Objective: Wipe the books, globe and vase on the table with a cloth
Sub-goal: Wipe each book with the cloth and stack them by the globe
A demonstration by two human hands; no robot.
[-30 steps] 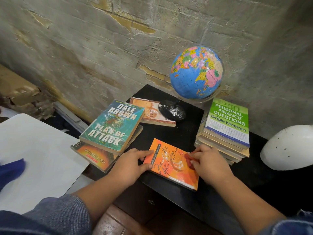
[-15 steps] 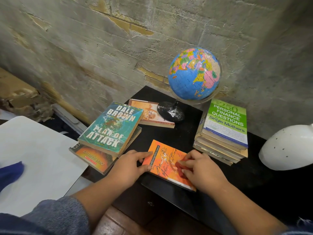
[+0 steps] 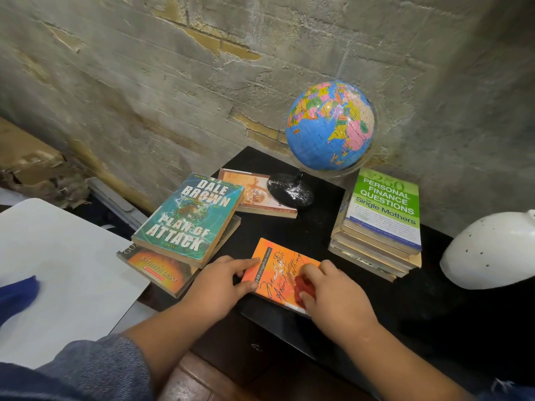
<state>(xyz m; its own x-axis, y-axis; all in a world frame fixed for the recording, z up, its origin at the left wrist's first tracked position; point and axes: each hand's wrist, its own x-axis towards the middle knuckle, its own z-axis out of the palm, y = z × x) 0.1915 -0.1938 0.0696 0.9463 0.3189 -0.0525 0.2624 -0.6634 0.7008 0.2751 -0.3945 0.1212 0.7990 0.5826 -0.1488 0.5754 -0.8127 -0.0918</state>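
My right hand (image 3: 335, 293) has slid the cloth (image 3: 302, 286) in from the right edge of the orange book (image 3: 272, 273) toward the near part of its cover. Its fingers are curled over the red cloth and press it to the cover. My left hand (image 3: 220, 280) lies flat with its fingers straight, touching the book's left edge. The book lies flat at the near edge of the black table (image 3: 318, 235). The globe (image 3: 330, 125) stands at the back against the wall. A book stack (image 3: 382, 215) sits right of the orange book, and two piled paperbacks (image 3: 188, 218) sit left. The vase (image 3: 489, 250) is at far right.
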